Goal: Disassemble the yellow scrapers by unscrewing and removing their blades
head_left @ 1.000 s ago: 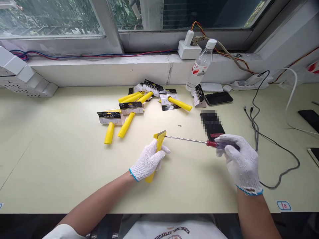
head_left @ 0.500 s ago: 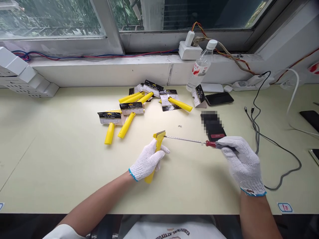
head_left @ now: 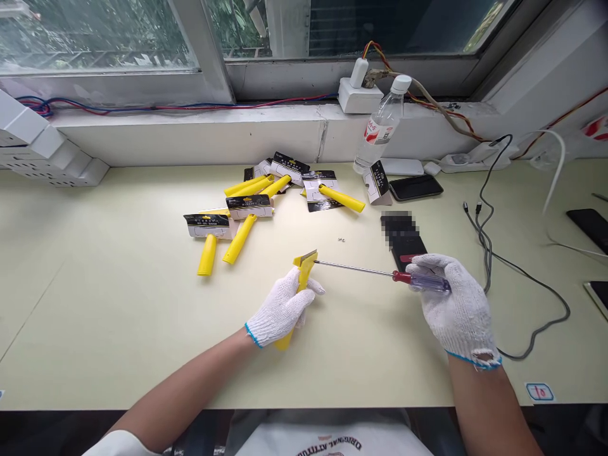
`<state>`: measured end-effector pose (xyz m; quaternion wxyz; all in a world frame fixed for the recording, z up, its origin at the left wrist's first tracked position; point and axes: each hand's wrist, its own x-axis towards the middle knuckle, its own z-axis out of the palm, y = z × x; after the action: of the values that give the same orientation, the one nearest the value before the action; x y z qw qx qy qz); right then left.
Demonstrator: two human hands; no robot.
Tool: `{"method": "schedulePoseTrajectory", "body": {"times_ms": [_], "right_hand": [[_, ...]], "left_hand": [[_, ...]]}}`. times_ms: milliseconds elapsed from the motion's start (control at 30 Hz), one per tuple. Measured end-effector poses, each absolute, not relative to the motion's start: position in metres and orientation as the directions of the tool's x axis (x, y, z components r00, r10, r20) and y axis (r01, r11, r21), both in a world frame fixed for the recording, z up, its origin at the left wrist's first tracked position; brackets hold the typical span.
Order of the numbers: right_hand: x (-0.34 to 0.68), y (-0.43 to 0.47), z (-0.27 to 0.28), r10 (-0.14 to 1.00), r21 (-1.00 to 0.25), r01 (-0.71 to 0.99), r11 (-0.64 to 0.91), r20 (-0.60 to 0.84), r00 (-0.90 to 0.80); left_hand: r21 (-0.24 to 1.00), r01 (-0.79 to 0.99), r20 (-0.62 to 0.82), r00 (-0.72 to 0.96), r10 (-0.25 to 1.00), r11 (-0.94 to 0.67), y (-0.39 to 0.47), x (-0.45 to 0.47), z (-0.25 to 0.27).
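a: what is closest?
b: the near edge of a pale table [head_left: 142, 285], with a white shirt [head_left: 327, 437] below it and a blue-framed label [head_left: 540, 391] reading 10 at the right.
a: and the left hand [head_left: 281, 305]?
b: gloved in white knit with a blue cuff, it wraps around the handle of 1 yellow scraper [head_left: 304, 277], whose head points away from the body. 1 fingertip pokes out to the right.
a: the right hand [head_left: 460, 310]?
b: gloved alike, its fingers bent around the see-through purple handle of a screwdriver [head_left: 399, 277]. the thin shaft runs leftward, and its tip meets the scraper's head near the metal blade [head_left: 308, 255] (too small to tell if it sits in a screw).
a: beyond the hands?
b: tiny metal bits [head_left: 341, 240] lie on the table, and right of them a black object [head_left: 409, 246], partly pixelated, reaches to the right glove. a grey cable [head_left: 487, 240] curls past that hand.
a: farther back?
b: several yellow handles [head_left: 240, 239] with black-and-white cards [head_left: 250, 206] lie in a loose group to the left. a dark phone [head_left: 416, 187] lies to the right, near a clear bottle [head_left: 379, 126].
a: and last?
b: a white adapter [head_left: 360, 99] on the sill, under the window [head_left: 95, 38].
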<state>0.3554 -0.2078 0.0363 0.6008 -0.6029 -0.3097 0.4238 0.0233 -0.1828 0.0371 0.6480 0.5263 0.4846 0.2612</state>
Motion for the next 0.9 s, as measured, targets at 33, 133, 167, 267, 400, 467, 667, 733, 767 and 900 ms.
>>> {"method": "schedulePoseTrajectory", "body": {"times_ms": [33,133,167,267,400,467,667,733,767,900], "right_hand": [[0.355,-0.207,0.036,0.882,-0.983,-0.167,-0.082,-0.149,0.446],[0.357,-0.206,0.035,0.883,-0.99,-0.127,-0.059,-0.111,0.455],[0.359,-0.206,0.034,0.886,-0.996,-0.078,-0.049,-0.079,0.458],[0.367,-0.209,0.028,0.925,-0.991,0.109,-0.071,-0.024,0.38],[0.381,-0.213,0.021,0.968,-0.955,0.267,-0.128,-0.062,0.243],[0.386,-0.213,0.019,0.975,-0.932,0.352,-0.088,-0.009,0.221],[0.377,-0.216,0.023,0.92,-0.886,0.455,-0.09,0.101,0.379],[0.369,-0.218,0.028,0.897,-0.93,0.355,-0.09,0.08,0.435],[0.366,-0.219,0.03,0.897,-0.953,0.297,-0.063,0.077,0.436],[0.359,-0.223,0.039,0.919,-0.994,0.097,0.058,0.091,0.385]], "left_hand": [[0.934,0.174,-0.355,0.394,0.848,0.311,-0.183,0.023,0.037],[0.933,0.183,-0.36,0.393,0.846,0.311,-0.182,0.023,0.037],[0.933,0.183,-0.359,0.393,0.847,0.311,-0.182,0.023,0.037],[0.934,0.177,-0.356,0.394,0.848,0.31,-0.183,0.022,0.036],[0.934,0.179,-0.355,0.395,0.847,0.308,-0.182,0.022,0.036],[0.934,0.182,-0.355,0.396,0.847,0.306,-0.182,0.022,0.036],[0.933,0.193,-0.358,0.399,0.844,0.304,-0.182,0.022,0.035],[0.934,0.192,-0.354,0.395,0.848,0.3,-0.182,0.022,0.035],[0.935,0.19,-0.351,0.394,0.849,0.299,-0.182,0.022,0.035],[0.937,0.188,-0.347,0.396,0.85,0.295,-0.182,0.022,0.036]]}}
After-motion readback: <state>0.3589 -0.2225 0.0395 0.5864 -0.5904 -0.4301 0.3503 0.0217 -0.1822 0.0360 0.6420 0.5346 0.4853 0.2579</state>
